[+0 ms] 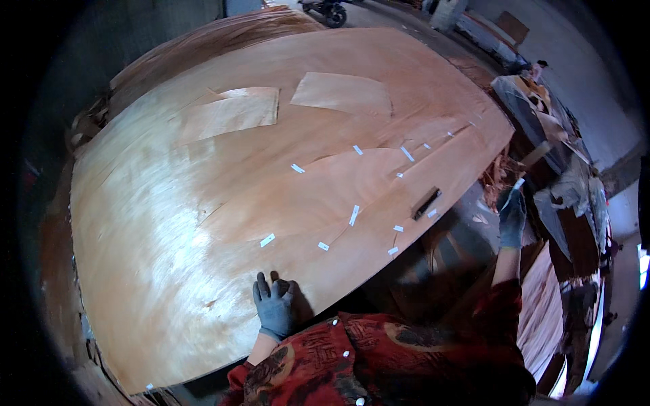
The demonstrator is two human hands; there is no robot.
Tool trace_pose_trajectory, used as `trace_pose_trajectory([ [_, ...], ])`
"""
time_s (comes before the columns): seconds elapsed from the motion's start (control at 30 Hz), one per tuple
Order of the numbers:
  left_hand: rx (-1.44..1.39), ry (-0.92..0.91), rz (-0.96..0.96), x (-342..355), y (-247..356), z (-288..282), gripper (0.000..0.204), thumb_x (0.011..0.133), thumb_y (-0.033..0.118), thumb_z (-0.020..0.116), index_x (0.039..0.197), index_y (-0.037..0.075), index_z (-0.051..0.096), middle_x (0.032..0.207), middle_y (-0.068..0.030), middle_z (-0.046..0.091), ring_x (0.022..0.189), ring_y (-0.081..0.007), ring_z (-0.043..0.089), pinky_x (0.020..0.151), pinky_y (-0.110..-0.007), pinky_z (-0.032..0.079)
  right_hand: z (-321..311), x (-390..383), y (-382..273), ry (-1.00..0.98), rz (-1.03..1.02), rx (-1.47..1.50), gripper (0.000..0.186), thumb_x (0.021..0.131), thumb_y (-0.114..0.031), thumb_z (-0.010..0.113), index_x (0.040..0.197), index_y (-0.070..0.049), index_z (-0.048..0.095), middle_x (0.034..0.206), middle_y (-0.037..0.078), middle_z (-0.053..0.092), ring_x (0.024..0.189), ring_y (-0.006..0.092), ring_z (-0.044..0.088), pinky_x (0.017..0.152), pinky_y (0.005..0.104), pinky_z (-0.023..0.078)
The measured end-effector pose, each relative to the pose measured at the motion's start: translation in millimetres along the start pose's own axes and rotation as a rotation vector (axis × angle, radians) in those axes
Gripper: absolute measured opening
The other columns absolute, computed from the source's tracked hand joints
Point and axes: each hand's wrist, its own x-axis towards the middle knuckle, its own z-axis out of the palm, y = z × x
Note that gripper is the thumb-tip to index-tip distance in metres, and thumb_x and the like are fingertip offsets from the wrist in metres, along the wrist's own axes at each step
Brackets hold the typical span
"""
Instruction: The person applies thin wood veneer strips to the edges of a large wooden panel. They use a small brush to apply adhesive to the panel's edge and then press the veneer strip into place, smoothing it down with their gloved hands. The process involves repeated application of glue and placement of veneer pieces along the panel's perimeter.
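A large sheet of tan wood veneer (169, 203) spreads in front of me, its surface glossy toward the left. My left hand (274, 310), in a dark grey glove, rests on it by the near edge with fingers spread and nothing held. Past the right edge of the veneer, my right hand (512, 216), also gloved, is closed with a short white strip of tape (519, 183) sticking out at its fingertips. Similar bits of white tape (354, 215) lie across seams and cracks in the sheet. A small dark block (426, 203) sits near the right edge.
Two loose veneer pieces (237, 114) lie on the far part of the sheet. Reddish scraps (500, 177) hang beyond the right edge, beside grey plastic sheeting (572, 183). More veneer (542, 308) stands at the lower right. Far off are a motorcycle (332, 12) and a person (538, 69).
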Motion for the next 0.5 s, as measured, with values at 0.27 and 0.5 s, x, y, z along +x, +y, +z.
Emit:
trace_pose_trajectory([
  [0.27,-1.056,-0.133,0.079,170,96,-40,0.042,0.080,0.025,0.067,0.116,0.007,0.060,0.095,-0.0078,0.066,0.092,-0.0192,0.061,0.110,-0.049,-0.010,201,-100,62,-1.063,0.100,-0.462,0.020,0.086,-0.006,0.051,0.102,0.002,0.060,0.082,0.007,0.066,0.071,0.0147,0.063,0.067,0.0294,0.052],
  [0.5,-1.182,0.076,-0.353,211,127,-33,0.024,0.086,0.015,0.057,0.105,0.002,0.064,0.119,-0.0104,0.059,0.126,-0.0183,0.031,0.112,-0.040,0.004,259,-53,90,-1.255,-0.236,-0.450,0.015,0.088,-0.020,0.055,0.088,-0.007,0.062,0.064,0.011,0.060,0.058,0.0252,0.062,0.052,0.0332,0.046],
])
